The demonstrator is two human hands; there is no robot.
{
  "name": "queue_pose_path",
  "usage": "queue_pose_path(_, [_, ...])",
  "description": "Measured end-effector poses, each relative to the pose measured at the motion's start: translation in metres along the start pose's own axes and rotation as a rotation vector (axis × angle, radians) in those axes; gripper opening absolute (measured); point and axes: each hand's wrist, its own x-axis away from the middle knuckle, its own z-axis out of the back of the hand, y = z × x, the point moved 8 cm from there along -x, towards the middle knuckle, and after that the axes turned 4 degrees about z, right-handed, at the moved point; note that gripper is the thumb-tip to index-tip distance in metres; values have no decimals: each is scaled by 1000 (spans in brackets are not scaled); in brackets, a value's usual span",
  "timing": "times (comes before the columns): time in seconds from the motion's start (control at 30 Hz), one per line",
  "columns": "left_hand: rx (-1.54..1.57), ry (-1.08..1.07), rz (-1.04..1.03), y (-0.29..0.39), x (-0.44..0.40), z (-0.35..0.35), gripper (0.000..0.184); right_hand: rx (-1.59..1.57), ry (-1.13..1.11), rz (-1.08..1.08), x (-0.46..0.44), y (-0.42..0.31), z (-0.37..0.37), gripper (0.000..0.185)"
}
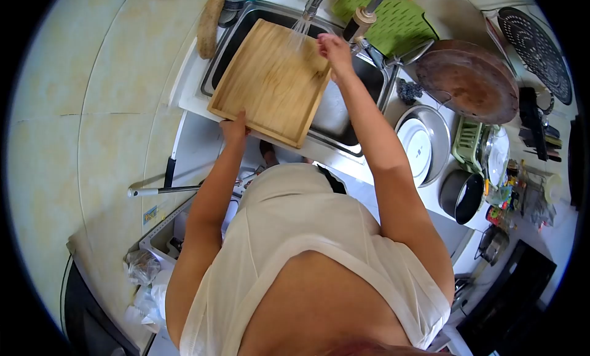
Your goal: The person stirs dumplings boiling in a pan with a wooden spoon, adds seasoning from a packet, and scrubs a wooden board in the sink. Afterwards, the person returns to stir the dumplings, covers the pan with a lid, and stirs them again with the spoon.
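Note:
A square wooden tray (273, 79) with a raised rim lies tilted across the sink (215, 70). My left hand (235, 127) grips its rim at the near left corner, thumb on the rim and fingers underneath. Water streams from the faucet (312, 7) onto the tray's far part. Beside that stream, above the tray's right rim, is my right hand (334, 50) with its fingers curled together; whatever they hold, if anything, is hidden. Wet patches show on the wood.
A scrubber (409, 90), a metal basin (441, 138) with a white plate (415, 148), and a black pot (462, 196) stand on the right counter. A large brown round lid or pan (467, 79) leans behind. A loofah (210, 27) lies left of the sink.

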Motion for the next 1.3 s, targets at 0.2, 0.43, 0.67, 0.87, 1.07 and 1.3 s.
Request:
queue_pose_path(0.2, [-299,137,-331,-18,-79,30,42,528,-78,19,-28,47,6,21])
queue_pose_path(0.43, [-367,-14,-321,59,-30,69,34,1302,-159,52,-22,59,50,48])
queue_pose_path(0.67, [-148,-262,-297,94,-85,19,32,1034,-101,5,-15,-4,65,53])
queue_pose_path(0.87, [186,-508,-136,99,-98,-61,36,873,-92,29,-4,-59,85,45])
queue_pose_path(1.07, [355,-730,-78,108,-79,-96,35,668,36,-15,42,-91,85,39])
queue_pose_path(1.3, [279,-583,-277,167,-69,-79,36,551,153,57,48,-23,111,37])
